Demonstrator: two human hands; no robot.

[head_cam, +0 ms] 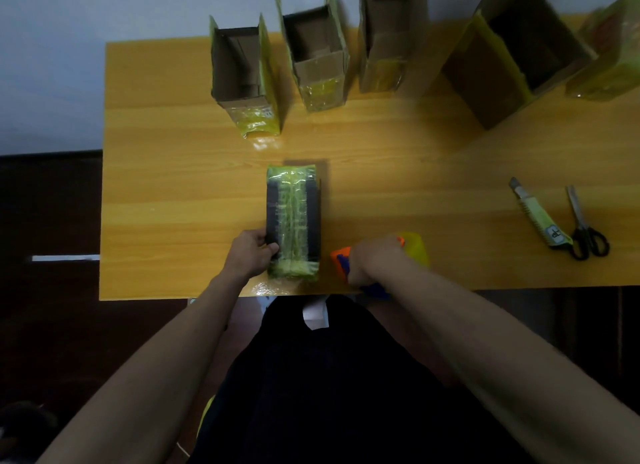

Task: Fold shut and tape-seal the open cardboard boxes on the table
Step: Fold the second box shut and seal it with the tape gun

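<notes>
On the glossy wood-grain table (pixel 173 186), the left hand (pixel 251 252) curls its fingers around the near left corner of a closed rectangular box (pixel 292 221), dark-sided, with crinkled yellow-green tape running along its top. Just right of it, the right hand (pixel 372 255) wraps around a tape dispenser (pixel 412 252) of orange and blue plastic carrying a yellow roll. Four open cardboard boxes (pixel 242 79) stand along the far edge. A utility knife (pixel 538 217) and scissors (pixel 585 228) lie at right.
</notes>
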